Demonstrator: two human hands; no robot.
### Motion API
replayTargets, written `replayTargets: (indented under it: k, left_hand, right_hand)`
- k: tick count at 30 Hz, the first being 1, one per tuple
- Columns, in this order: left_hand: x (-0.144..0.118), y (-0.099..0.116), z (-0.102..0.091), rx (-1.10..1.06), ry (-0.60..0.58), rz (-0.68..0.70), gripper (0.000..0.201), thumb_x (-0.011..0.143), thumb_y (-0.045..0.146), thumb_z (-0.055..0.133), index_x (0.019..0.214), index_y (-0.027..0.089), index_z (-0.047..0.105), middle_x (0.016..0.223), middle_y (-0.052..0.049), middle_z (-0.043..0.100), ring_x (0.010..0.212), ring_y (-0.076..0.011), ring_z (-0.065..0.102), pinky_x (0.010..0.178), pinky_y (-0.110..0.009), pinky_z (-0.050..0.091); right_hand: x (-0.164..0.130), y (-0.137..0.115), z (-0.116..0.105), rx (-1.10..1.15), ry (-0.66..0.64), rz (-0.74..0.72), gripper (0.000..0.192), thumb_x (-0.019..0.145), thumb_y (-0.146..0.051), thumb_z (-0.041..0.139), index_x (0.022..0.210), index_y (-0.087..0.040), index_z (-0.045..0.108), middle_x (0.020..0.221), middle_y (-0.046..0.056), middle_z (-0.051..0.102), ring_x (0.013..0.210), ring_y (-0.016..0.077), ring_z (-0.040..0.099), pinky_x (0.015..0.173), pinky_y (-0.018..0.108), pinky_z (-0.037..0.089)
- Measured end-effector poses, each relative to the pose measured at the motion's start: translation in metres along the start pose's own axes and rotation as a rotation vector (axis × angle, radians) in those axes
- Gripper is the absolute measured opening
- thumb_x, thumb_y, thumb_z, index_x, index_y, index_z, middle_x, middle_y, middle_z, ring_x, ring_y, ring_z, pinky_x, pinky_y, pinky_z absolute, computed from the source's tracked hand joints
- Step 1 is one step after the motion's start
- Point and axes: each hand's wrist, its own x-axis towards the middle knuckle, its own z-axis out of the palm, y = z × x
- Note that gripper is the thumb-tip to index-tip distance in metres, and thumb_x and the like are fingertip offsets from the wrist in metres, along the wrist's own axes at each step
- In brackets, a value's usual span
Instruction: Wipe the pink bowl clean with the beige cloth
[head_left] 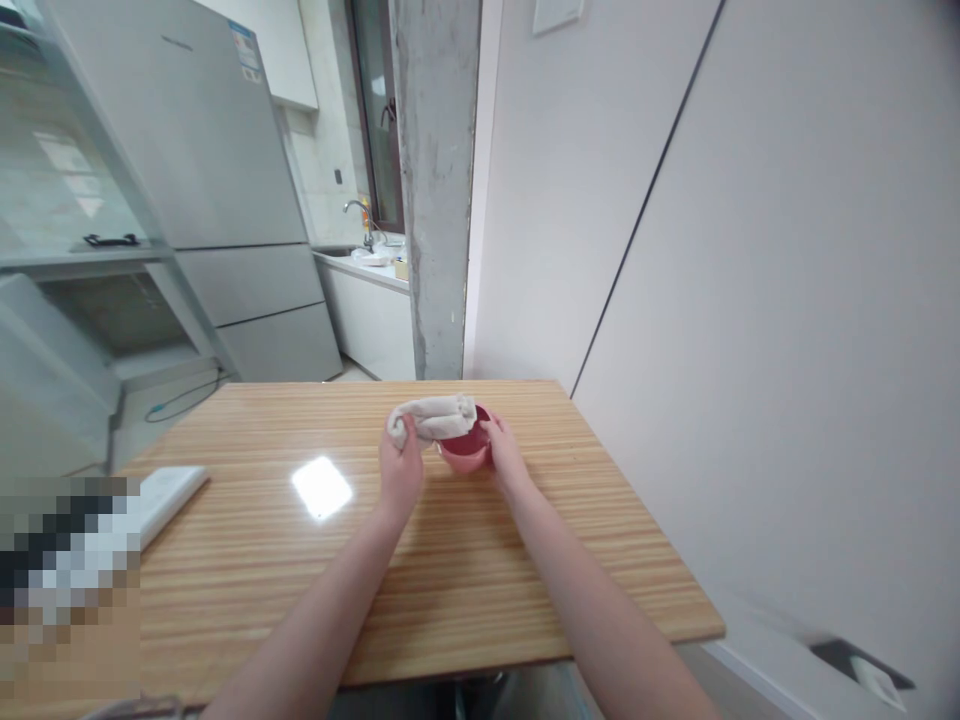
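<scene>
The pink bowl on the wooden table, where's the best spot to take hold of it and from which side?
Take the pink bowl by its outer wall just under the rim, coming from its right, where the right hand already rests. The rolled cloth, held by the left hand, covers the left part of the rim, so that side is blocked. A grip from the right looks safest.

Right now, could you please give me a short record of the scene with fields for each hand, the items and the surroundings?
Left hand: grips one end of a rolled beige cloth
Right hand: holds the side of a pink bowl
Cloth: lies across the bowl's rim
Bowl: upright on the wooden table, near its far edge
Also on table: white flat object at left
Background: grey fridge, sink with tap
</scene>
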Motion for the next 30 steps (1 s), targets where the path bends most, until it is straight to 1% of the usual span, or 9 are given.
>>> replayTargets:
  k: [3, 6, 9, 12, 14, 18, 21, 27, 30]
  left_hand:
    - [0.009, -0.009, -0.001, -0.075, 0.244, -0.175, 0.046, 0.089, 0.054, 0.036, 0.112, 0.017, 0.054, 0.115, -0.012, 0.062, 0.111, -0.0208, 0.057, 0.094, -0.034, 0.047]
    - [0.012, -0.016, 0.000, -0.135, 0.286, -0.233, 0.050, 0.091, 0.054, 0.030, 0.124, 0.020, 0.046, 0.123, -0.011, 0.058, 0.117, -0.0199, 0.054, 0.095, -0.034, 0.047]
    - [0.006, -0.015, 0.004, -0.043, 0.094, -0.148, 0.047, 0.091, 0.049, 0.034, 0.124, 0.018, 0.048, 0.123, -0.011, 0.059, 0.122, -0.0224, 0.050, 0.101, -0.038, 0.044]
    - [-0.005, -0.011, 0.009, 0.082, -0.277, 0.112, 0.041, 0.090, 0.038, 0.042, 0.127, 0.018, 0.048, 0.133, -0.011, 0.051, 0.132, -0.0231, 0.038, 0.110, -0.042, 0.032]
    - [-0.012, -0.011, 0.011, 0.165, -0.456, 0.266, 0.044, 0.090, 0.029, 0.043, 0.133, 0.021, 0.041, 0.145, -0.010, 0.035, 0.138, -0.0220, 0.025, 0.114, -0.044, 0.024]
    - [-0.021, -0.014, 0.011, 0.286, -0.616, 0.361, 0.056, 0.086, 0.015, 0.042, 0.140, 0.024, 0.029, 0.155, -0.008, 0.004, 0.142, -0.0241, 0.009, 0.114, -0.049, 0.019]
    - [-0.026, -0.014, 0.013, 0.345, -0.660, 0.412, 0.059, 0.081, 0.007, 0.044, 0.137, 0.024, 0.035, 0.154, -0.010, 0.008, 0.142, -0.0274, 0.009, 0.113, -0.054, 0.019]
    - [-0.024, -0.010, 0.011, 0.428, -0.475, 0.415, 0.034, 0.082, 0.012, 0.045, 0.116, 0.019, 0.048, 0.147, -0.014, 0.024, 0.138, -0.0279, 0.021, 0.111, -0.053, 0.024]
    - [-0.020, -0.004, 0.008, 0.455, -0.455, 0.458, 0.021, 0.082, 0.012, 0.046, 0.102, 0.017, 0.052, 0.133, -0.013, 0.040, 0.137, -0.0287, 0.022, 0.110, -0.054, 0.025]
  right_hand:
    - [-0.002, -0.001, 0.000, -0.009, 0.020, 0.013, 0.030, 0.062, -0.030, 0.060, 0.092, -0.022, 0.060, 0.092, -0.001, 0.067, 0.088, 0.0169, 0.059, 0.078, 0.028, 0.046]
    - [-0.004, -0.004, 0.000, -0.017, 0.039, 0.009, 0.031, 0.061, -0.029, 0.061, 0.091, -0.022, 0.060, 0.090, -0.001, 0.066, 0.086, 0.0164, 0.058, 0.077, 0.027, 0.046]
    - [-0.006, -0.007, 0.001, -0.009, 0.040, -0.018, 0.032, 0.061, -0.028, 0.061, 0.093, -0.022, 0.059, 0.092, -0.001, 0.066, 0.088, 0.0161, 0.058, 0.079, 0.027, 0.045]
    - [-0.007, -0.008, 0.002, -0.022, 0.043, -0.042, 0.035, 0.061, -0.028, 0.062, 0.096, -0.023, 0.058, 0.096, -0.001, 0.066, 0.090, 0.0163, 0.058, 0.079, 0.027, 0.046]
    - [-0.007, -0.009, 0.002, -0.034, 0.060, -0.053, 0.036, 0.062, -0.028, 0.062, 0.097, -0.024, 0.057, 0.096, 0.000, 0.065, 0.089, 0.0163, 0.059, 0.079, 0.028, 0.047]
    - [-0.006, -0.010, -0.001, 0.017, 0.103, -0.094, 0.040, 0.065, -0.035, 0.062, 0.102, -0.024, 0.054, 0.101, 0.001, 0.065, 0.091, 0.0167, 0.060, 0.080, 0.029, 0.049]
    - [-0.006, -0.009, -0.002, 0.071, 0.115, -0.095, 0.045, 0.067, -0.038, 0.060, 0.109, -0.027, 0.050, 0.106, 0.001, 0.065, 0.091, 0.0168, 0.062, 0.077, 0.029, 0.050]
    - [-0.011, -0.001, 0.008, 0.084, -0.012, 0.019, 0.041, 0.063, -0.034, 0.062, 0.102, -0.023, 0.057, 0.100, 0.002, 0.067, 0.089, 0.0175, 0.062, 0.074, 0.028, 0.051]
    - [-0.013, -0.003, 0.011, 0.038, -0.045, 0.040, 0.035, 0.064, -0.037, 0.062, 0.095, -0.021, 0.061, 0.092, 0.001, 0.069, 0.084, 0.0171, 0.062, 0.072, 0.028, 0.051]
